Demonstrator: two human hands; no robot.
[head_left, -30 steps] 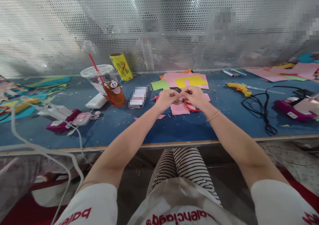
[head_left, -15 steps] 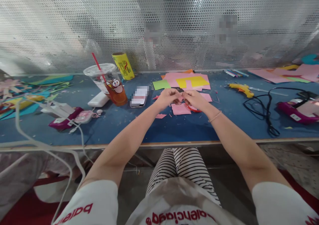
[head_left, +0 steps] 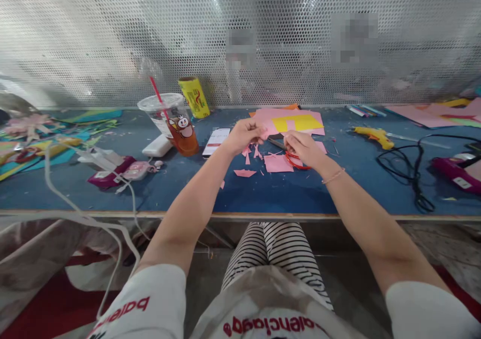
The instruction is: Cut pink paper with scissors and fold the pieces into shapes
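My left hand (head_left: 246,134) is closed in a pinch on a small piece of pink paper (head_left: 264,133). To its right, my right hand (head_left: 302,148) has its fingers drawn together above red-handled scissors (head_left: 298,166); whether anything is between those fingertips is hidden. The scissors lie on the table, partly under that hand, their dark blades pointing left. A pink paper rectangle (head_left: 278,163) lies in front of them, and a pink offcut (head_left: 245,173) sits further left. Behind my hands are stacked pink sheets with a yellow sheet (head_left: 306,123) on top.
On the left stand a drink cup (head_left: 180,128) with a red straw and a yellow can-like cylinder (head_left: 195,98). A phone (head_left: 217,141) and a white power bank (head_left: 157,145) lie near them. At right are a yellow glue gun (head_left: 374,136) and a black cable (head_left: 415,174). A perforated screen rises behind.
My hands, close together before, have moved apart, the left one keeping the pink paper. More pink scraps show between them. The whole view has shifted slightly.
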